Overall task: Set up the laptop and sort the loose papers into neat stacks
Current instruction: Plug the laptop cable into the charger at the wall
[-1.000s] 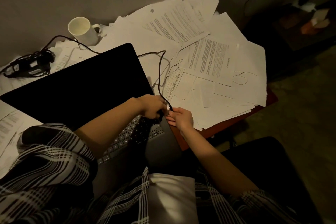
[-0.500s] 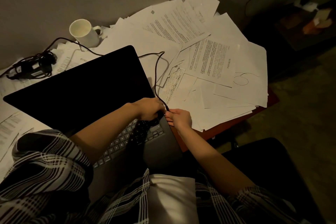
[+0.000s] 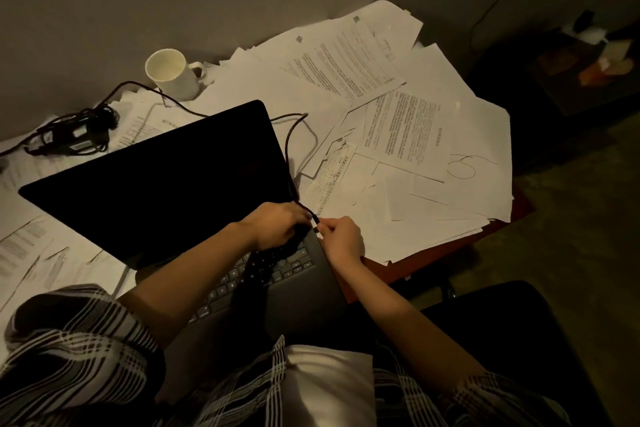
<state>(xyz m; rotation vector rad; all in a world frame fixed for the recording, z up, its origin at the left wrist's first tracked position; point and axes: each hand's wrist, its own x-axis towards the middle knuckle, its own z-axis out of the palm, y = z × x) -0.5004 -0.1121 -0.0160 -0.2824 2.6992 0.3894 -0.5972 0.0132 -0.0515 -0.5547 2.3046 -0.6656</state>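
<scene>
Head view: laptop (image 3: 166, 184) sits open near-centre on the bench (image 3: 381, 274); right hand (image 3: 343, 239) pinches the plug (image 3: 316, 224), left hand (image 3: 277, 229) curls round the cable (image 3: 289, 149); misaligned, it could jam; papers (image 3: 398, 121) unsorted.

Both hands meet — left hand (image 3: 277, 225) curled, palm down; right hand (image 3: 341, 239) pinching, fingers bent.
</scene>
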